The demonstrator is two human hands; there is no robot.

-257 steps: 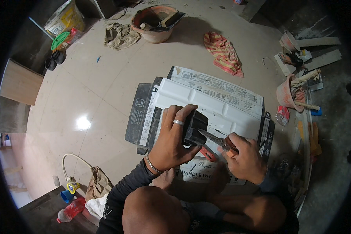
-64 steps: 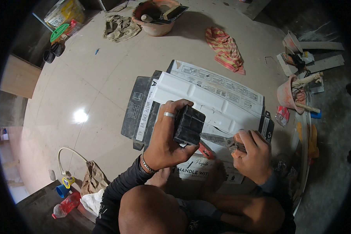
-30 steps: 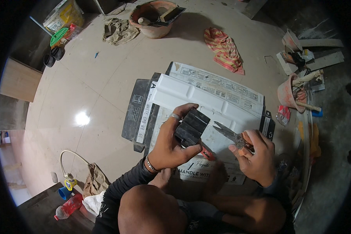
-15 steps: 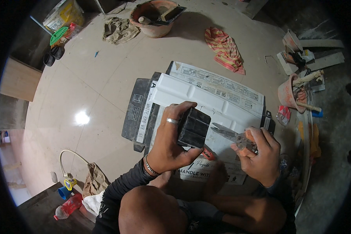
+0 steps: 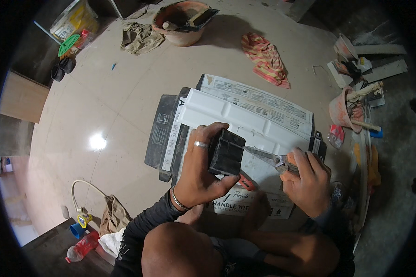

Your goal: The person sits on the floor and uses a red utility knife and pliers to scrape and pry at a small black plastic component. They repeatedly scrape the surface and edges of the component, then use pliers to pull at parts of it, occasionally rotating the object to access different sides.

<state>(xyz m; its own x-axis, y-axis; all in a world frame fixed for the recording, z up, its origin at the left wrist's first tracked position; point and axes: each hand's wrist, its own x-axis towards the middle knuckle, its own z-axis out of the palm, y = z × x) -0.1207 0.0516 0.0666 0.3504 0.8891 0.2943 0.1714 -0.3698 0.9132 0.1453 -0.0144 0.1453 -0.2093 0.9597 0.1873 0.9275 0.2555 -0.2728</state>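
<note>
My left hand (image 5: 199, 168) grips a black block (image 5: 227, 154) with grooved, ribbed faces, thumb below and fingers round its far side. In my right hand (image 5: 307, 184) are long-nose pliers (image 5: 266, 157) with orange handles. Their narrow jaws point left, with the tip at the block's right edge; I cannot tell whether it touches. Both hands are above a white ribbed panel (image 5: 219, 108) lying on flattened printed cardboard (image 5: 263, 99). Just below the block lies a red-orange tool (image 5: 247, 182), partly hidden, that looks like a utility knife.
Beyond the cardboard are a mortar basin (image 5: 185, 37) with tools across it and a striped cloth (image 5: 266, 60). A pink bucket (image 5: 341, 108) and wood scraps (image 5: 388, 71) line the right side. A red bottle (image 5: 83, 247) and blue cup (image 5: 77, 230) sit at lower left.
The pliers have turned and moved slightly left, bringing their tip to the block's edge. The block has shifted slightly left in my left hand.
</note>
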